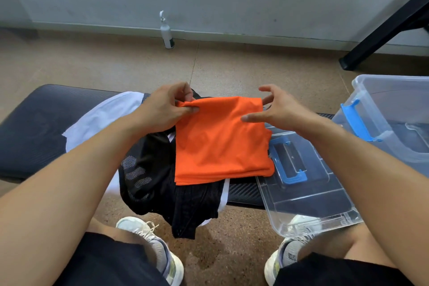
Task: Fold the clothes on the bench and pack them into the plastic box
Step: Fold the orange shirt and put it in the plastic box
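Note:
A folded orange garment [220, 141] lies in the middle of the black bench [30, 123], on top of a black mesh garment [162, 183] that hangs over the front edge. A white garment [102, 118] lies to the left, partly under the black one. My left hand [167, 109] pinches the orange garment's far left corner. My right hand [278, 109] hovers at the far right corner with fingers spread and relaxed, holding nothing. The clear plastic box [394, 109] with blue latches stands at the right end of the bench.
The box's clear lid [308, 193] with a blue handle lies on the bench between the clothes and the box, jutting over the front edge. A white bottle [167, 32] stands on the floor by the wall. A black metal leg [383, 37] slants at the upper right. My shoes are below the bench.

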`<action>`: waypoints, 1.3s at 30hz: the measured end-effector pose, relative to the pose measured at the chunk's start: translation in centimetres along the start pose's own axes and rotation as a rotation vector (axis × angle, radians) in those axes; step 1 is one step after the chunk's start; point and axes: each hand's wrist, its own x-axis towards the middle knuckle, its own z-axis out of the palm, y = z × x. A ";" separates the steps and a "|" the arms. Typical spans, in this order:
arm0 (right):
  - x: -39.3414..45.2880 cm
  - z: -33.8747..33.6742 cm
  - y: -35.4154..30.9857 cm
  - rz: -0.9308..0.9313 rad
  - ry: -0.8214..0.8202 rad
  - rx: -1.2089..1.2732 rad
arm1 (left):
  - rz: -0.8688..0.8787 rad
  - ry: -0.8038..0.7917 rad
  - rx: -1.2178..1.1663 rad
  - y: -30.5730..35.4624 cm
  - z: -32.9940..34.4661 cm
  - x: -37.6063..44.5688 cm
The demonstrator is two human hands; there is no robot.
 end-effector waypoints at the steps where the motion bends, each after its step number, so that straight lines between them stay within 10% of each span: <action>1: -0.1 0.1 -0.1 -0.038 -0.024 -0.043 | 0.012 -0.010 -0.031 0.3 -0.2 -0.3; 12: 0.7 0.2 0.5 -0.148 -0.027 -0.058 | 0.004 0.022 -0.151 0.7 -0.3 -1.9; 25: -0.4 -1.0 1.0 -0.212 -0.152 -0.076 | 0.027 -0.037 0.323 0.5 1.8 -1.0; 34: -1.3 -1.7 -0.3 -0.340 0.170 -0.089 | 0.129 0.318 0.167 2.2 0.8 -1.2; 39: -1.9 -1.5 -0.4 -0.320 0.084 -0.158 | 0.105 0.158 0.210 1.6 0.9 -1.6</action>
